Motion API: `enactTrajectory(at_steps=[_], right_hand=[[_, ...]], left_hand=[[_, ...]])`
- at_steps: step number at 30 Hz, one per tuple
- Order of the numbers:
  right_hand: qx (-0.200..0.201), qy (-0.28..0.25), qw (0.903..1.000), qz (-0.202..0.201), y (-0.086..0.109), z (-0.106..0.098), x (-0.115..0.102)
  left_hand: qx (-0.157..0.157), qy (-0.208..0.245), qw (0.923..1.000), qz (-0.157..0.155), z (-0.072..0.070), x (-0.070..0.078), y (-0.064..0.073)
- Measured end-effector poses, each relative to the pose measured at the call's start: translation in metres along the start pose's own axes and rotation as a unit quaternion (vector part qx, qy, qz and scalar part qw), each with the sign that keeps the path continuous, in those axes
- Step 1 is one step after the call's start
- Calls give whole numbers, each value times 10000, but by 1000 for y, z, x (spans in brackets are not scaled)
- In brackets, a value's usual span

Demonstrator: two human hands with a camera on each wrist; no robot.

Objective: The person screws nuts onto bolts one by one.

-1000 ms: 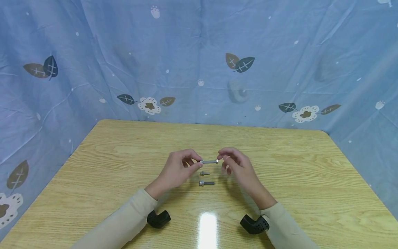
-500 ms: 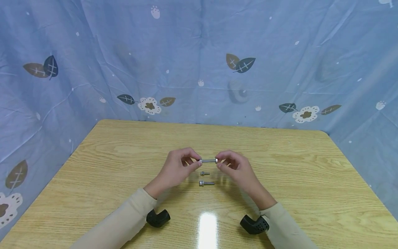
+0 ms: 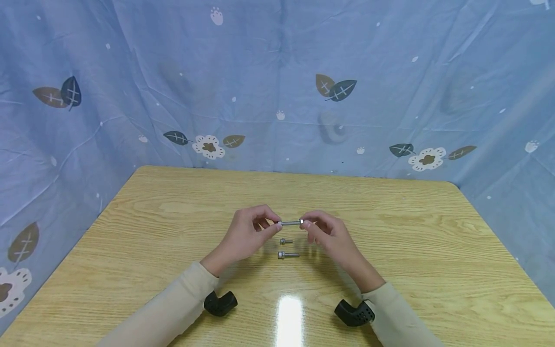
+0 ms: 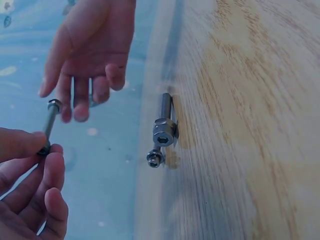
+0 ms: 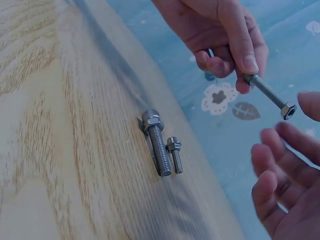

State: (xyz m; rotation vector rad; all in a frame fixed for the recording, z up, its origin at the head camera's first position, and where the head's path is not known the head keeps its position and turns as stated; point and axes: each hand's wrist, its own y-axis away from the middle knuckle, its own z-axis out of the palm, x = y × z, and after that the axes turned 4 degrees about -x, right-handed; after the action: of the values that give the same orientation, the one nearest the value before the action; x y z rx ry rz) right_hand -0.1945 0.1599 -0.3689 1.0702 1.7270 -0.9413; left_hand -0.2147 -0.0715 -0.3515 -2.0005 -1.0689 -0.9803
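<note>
My left hand [image 3: 247, 233] pinches the head end of a long metal bolt [image 3: 291, 223] between thumb and fingertips, holding it level above the table. A hex nut [image 5: 288, 110] sits on the bolt's free end. My right hand [image 3: 331, 233] is beside that end. In the right wrist view its thumb and fingers stand apart around the nut, not gripping it. Below the hands lie two socket-head bolts, each with a nut close to its head: a thicker one [image 5: 159, 145] and a small thin one [image 5: 175, 155]. The left fingers hide the held bolt's head.
The wood-grain table [image 3: 173, 207] spreads out around the hands. A blue cloth [image 3: 277, 96] with leaf and flower prints hangs behind it and at both sides. Black devices [image 3: 221, 304] are strapped at both wrists. Light glares on the table's near part.
My right fingers came to the nut, pinched it half a second ago, and now stand loosened around it. The left hand keeps its pinch on the bolt. The table bolts have not moved.
</note>
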Motion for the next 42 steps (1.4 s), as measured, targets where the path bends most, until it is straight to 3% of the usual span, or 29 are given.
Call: enactTrajectory(at_steps=[9,22,31,42], right_hand=[[201,65,9969,-760,1,1,6],[194,67,9994,-267,2,3,3],[270,85,9950,-955,3,3,7],[271,41,9980,-569,6,4,8]], left_hand=[[9,-50,9999,103,0,1,1],[19,3,9998,188,2,0,2],[23,28,9998,174,3,-1,3],[18,99,9998,179,4,-2,6]])
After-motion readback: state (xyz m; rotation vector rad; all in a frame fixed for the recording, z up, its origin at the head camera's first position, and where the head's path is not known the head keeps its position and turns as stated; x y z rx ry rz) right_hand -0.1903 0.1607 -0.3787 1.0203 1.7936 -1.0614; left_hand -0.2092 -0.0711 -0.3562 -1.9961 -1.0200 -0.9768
